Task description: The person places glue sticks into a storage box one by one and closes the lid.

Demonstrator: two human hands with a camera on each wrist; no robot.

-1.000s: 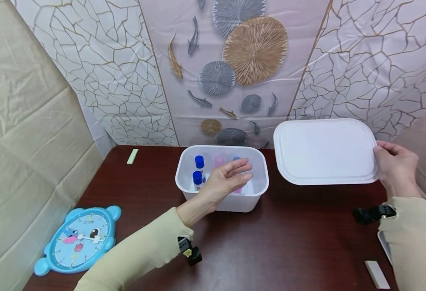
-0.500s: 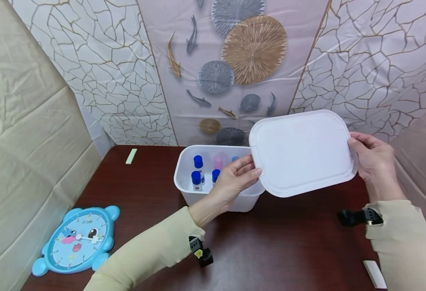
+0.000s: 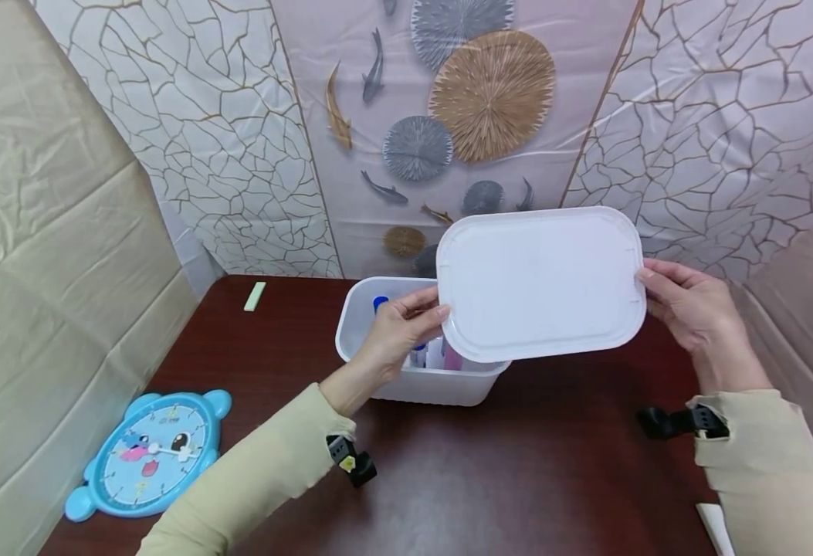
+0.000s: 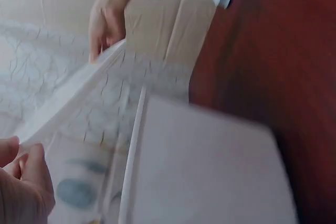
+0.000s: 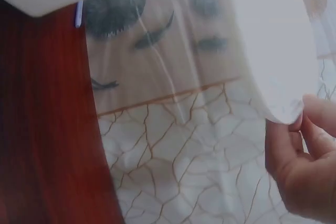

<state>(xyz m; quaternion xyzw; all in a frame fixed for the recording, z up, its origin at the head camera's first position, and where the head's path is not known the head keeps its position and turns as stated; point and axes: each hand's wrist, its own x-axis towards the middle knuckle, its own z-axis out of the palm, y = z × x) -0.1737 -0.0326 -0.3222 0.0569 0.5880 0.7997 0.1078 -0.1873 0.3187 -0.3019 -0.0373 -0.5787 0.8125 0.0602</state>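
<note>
A white rectangular lid (image 3: pixel 541 282) with rounded corners is held up, tilted, between my two hands. My left hand (image 3: pixel 399 330) pinches its left edge between thumb and fingers. At the opposite edge, my right hand (image 3: pixel 699 320) grips it the same way, as the right wrist view also shows with the lid (image 5: pixel 278 40) from the side. Below and behind the left hand stands a white plastic box (image 3: pixel 434 388), its top uncovered. Inside are a blue-capped bottle (image 3: pixel 381 303) and a pink item (image 3: pixel 452 357); the hand and lid hide most other contents.
A blue cartoon-faced clock (image 3: pixel 156 455) lies at the table's left. A pale green strip (image 3: pixel 255 296) rests near the back left corner, and a white block (image 3: pixel 715 527) lies beside the right sleeve. Patterned cloth hangs behind the dark red table (image 3: pixel 517 479).
The right hand has brought the lid leftward, partly in front of the box. My left hand, free one second ago, has taken the lid's left edge.
</note>
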